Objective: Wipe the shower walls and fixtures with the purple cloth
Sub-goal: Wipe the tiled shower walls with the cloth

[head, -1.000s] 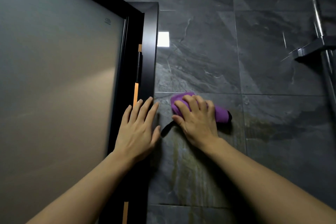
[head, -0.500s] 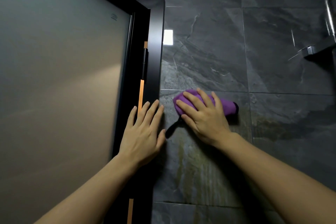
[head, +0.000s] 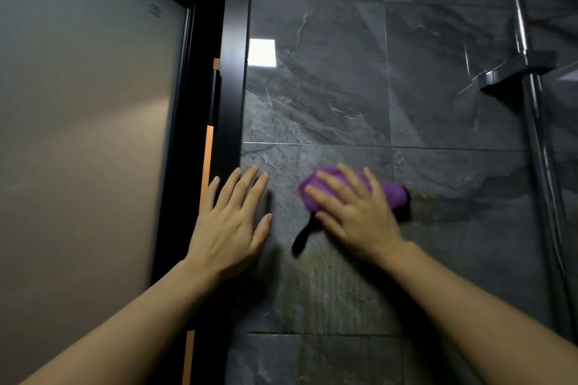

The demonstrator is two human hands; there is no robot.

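Note:
The purple cloth (head: 392, 194) lies bunched against the dark grey tiled shower wall (head: 328, 97), with a black loop hanging from its lower left. My right hand (head: 353, 212) presses flat on the cloth with fingers spread, covering most of it. My left hand (head: 233, 222) rests flat and open, partly on the black door frame (head: 237, 72) and partly on the tile, a short gap left of the cloth. A chrome shower rail (head: 531, 109) with its dark bracket (head: 516, 72) stands at the far right.
A frosted glass door (head: 87, 134) in a black frame fills the left side. Yellowish streaks stain the tile below and right of the cloth. A bright square reflection sits on the tile near the frame's top.
My right hand has slid the cloth to the right along the wall, away from the door frame. My left hand has stayed on the frame edge, and the view has shifted so the shower rail shows more.

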